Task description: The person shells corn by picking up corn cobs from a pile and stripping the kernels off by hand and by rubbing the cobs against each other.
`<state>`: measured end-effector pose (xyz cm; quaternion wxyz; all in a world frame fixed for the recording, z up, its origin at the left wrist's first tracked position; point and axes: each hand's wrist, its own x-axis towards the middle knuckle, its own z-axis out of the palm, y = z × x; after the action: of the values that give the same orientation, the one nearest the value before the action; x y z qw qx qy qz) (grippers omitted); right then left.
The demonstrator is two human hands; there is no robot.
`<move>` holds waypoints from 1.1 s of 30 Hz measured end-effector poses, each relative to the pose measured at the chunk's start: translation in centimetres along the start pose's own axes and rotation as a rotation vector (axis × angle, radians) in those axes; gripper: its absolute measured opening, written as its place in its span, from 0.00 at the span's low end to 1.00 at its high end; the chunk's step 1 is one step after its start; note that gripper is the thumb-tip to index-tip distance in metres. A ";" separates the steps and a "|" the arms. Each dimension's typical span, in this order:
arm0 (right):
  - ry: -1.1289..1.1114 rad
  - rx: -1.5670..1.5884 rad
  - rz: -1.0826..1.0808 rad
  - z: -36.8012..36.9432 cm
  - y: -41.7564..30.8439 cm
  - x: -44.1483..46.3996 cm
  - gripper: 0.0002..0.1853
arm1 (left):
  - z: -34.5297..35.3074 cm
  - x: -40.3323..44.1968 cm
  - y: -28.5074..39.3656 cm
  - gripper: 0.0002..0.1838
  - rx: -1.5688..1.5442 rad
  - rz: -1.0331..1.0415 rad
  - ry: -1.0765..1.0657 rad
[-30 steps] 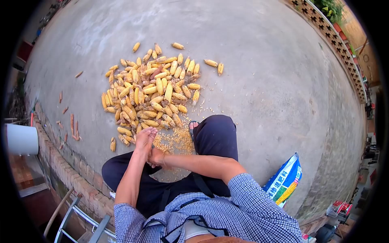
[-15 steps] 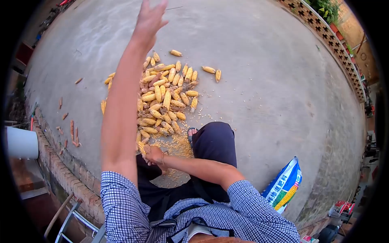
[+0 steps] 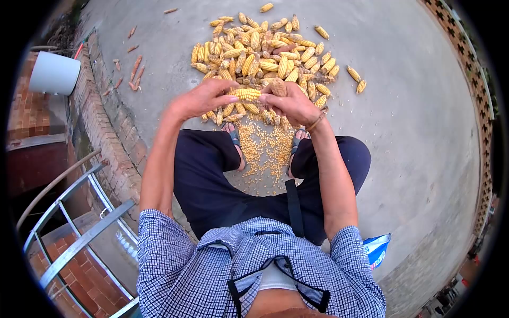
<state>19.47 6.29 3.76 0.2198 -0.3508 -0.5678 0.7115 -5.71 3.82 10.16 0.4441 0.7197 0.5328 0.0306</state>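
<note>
In front of my knees a yellow ear of corn lies crosswise between my hands. My left hand pinches its left end between thumb and fingers. My right hand is closed around what looks like a bare brown corncob, and its thumb touches the right end of the ear. Just beyond my hands spreads a pile of corn ears, some with dry brown tips. Loose kernels are scattered on the concrete between my sandalled feet.
Bare reddish cobs lie to the left of the pile. A low brick edge, a pale bucket and a metal ladder-like frame are at left. On the right, a blue and white bag sits by my elbow.
My left hand has come down from its raised, outstretched position to the ear of corn. My right hand has lifted from near the ground to meet it. The view has turned toward the left.
</note>
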 end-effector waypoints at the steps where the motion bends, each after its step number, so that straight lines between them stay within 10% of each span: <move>1: -0.005 -0.038 -0.009 -0.4 -0.7 0.0 0.13 | 0.2 0.4 -0.4 0.20 -0.061 0.080 -0.008; 10: 0.129 0.168 -0.113 0.0 -2.9 -0.6 0.13 | 4.2 -0.5 0.6 0.15 -1.109 0.128 -0.184; 17: 0.221 0.470 -0.201 -0.1 -1.6 0.1 0.11 | 8.0 1.2 2.4 0.20 -1.352 0.273 0.004; 24: 0.341 0.630 -0.203 0.6 -0.8 0.5 0.16 | 9.1 2.5 1.4 0.14 -1.318 0.217 0.179; 33: 0.415 0.591 -0.209 2.2 0.3 1.6 0.18 | 10.6 4.2 0.2 0.17 -0.531 0.189 0.578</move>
<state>16.77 5.88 3.32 0.4935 -0.3489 -0.3140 0.7322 1.73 0.70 2.09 0.4416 0.5874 0.5410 0.4091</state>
